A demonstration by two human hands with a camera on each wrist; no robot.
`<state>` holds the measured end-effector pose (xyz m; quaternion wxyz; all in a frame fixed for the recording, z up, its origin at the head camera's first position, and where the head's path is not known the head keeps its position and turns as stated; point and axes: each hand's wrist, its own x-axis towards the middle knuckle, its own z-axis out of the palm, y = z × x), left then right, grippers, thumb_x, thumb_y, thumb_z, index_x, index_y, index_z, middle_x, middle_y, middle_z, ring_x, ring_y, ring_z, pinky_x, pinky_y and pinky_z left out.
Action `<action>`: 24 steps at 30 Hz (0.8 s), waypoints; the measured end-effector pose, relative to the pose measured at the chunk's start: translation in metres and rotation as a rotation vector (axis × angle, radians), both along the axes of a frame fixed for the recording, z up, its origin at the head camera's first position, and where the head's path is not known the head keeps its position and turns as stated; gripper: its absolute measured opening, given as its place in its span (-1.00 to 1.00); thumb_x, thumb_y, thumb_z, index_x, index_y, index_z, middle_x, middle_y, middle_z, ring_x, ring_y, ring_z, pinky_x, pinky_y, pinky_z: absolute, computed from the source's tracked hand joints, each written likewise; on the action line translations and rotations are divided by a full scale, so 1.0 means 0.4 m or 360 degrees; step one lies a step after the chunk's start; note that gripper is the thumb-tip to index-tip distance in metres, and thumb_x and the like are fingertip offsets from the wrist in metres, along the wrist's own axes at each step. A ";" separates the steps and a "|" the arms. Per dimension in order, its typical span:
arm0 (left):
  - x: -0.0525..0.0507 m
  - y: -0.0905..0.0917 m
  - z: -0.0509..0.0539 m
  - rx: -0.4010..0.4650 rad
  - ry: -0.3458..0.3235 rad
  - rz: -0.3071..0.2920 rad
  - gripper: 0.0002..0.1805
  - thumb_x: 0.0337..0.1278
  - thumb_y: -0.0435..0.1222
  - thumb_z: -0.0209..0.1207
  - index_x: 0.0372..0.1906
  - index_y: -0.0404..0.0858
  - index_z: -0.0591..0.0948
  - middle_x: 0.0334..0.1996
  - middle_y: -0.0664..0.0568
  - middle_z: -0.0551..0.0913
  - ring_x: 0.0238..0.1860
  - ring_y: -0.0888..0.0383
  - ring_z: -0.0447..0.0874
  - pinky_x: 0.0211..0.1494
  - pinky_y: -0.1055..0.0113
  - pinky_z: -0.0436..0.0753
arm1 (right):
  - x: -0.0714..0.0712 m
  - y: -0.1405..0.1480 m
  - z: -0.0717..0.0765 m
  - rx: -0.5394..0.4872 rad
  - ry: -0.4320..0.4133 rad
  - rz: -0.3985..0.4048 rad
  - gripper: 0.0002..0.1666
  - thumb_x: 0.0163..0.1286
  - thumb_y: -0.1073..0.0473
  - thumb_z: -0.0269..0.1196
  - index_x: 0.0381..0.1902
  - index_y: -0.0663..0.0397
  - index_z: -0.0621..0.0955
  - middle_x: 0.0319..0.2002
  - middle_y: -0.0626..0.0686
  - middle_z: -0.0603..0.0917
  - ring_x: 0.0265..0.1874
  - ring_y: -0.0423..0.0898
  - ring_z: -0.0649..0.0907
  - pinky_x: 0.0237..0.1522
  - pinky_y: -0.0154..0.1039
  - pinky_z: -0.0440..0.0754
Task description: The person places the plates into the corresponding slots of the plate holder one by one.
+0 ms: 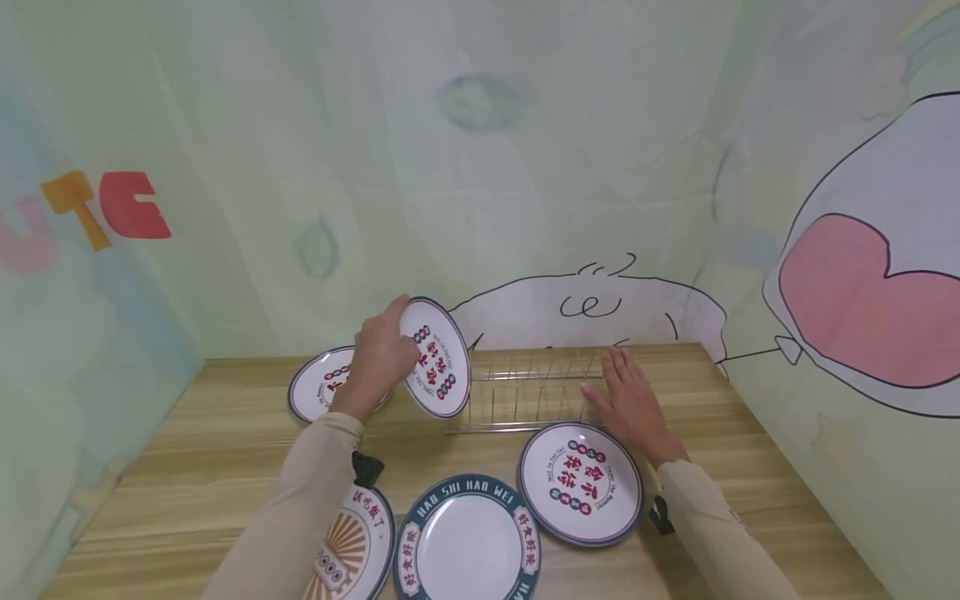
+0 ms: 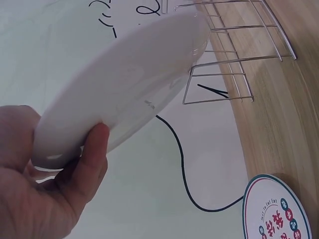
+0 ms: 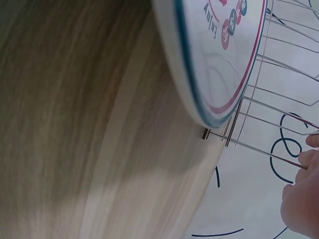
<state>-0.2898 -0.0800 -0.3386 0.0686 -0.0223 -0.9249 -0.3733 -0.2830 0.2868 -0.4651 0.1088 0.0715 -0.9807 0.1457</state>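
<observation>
My left hand [image 1: 382, 358] pinches the rim of a white plate [image 1: 437, 358] with red and blue lettering. That plate is held up on edge, tilted, at the left end of a wire dish rack [image 1: 517, 429]. The left wrist view shows its plain white underside [image 2: 124, 74], with a thumb pressed against it. At the rack's right end my right hand [image 1: 633, 408] rests with its fingers extended and thumb apart. In the right wrist view its fingertips [image 3: 310, 154] touch an end wire. No plates are seen standing in the rack.
A similar plate [image 1: 315, 392] lies behind my left wrist. Nearer me are a sunburst-patterned plate [image 1: 360, 542], partly under the left forearm, a blue-rimmed plate [image 1: 468, 546] and another lettered plate [image 1: 581, 483] in front of the rack. A printed cloth [image 1: 375, 167] hangs behind the wooden table [image 1: 195, 450].
</observation>
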 end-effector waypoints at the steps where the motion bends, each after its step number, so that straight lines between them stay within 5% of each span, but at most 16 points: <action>1: 0.000 0.004 0.001 0.0001 -0.0005 0.0006 -0.16 0.13 -0.50 -0.06 0.58 -0.13 0.12 0.00 -0.44 0.61 -0.67 0.10 0.59 -0.70 0.39 0.53 | 0.001 0.000 -0.001 0.0000 0.0000 0.0001 -0.06 0.56 -0.26 -0.06 0.55 0.32 0.04 0.60 0.31 -0.08 0.60 0.27 -0.09 0.60 0.14 -0.13; 16: -0.008 0.039 0.008 -0.0044 -0.0018 0.0050 -0.01 -0.06 -0.60 0.00 0.59 -0.14 0.06 -0.09 -0.36 0.61 -0.67 0.07 0.57 -0.73 0.38 0.55 | 0.005 -0.002 0.001 -0.0018 0.0009 0.0013 -0.05 0.55 -0.26 -0.06 0.56 0.32 0.03 0.60 0.32 -0.06 0.60 0.27 -0.09 0.60 0.15 -0.14; 24: -0.007 0.072 0.007 -0.0208 0.0204 0.0015 -0.10 -0.06 -0.60 0.08 0.53 -0.30 0.17 -0.28 -0.26 0.62 -0.67 0.07 0.54 -0.74 0.42 0.51 | 0.006 0.001 0.003 -0.0016 -0.0002 0.0013 -0.05 0.55 -0.26 -0.06 0.56 0.32 0.02 0.60 0.30 -0.11 0.60 0.26 -0.11 0.60 0.15 -0.15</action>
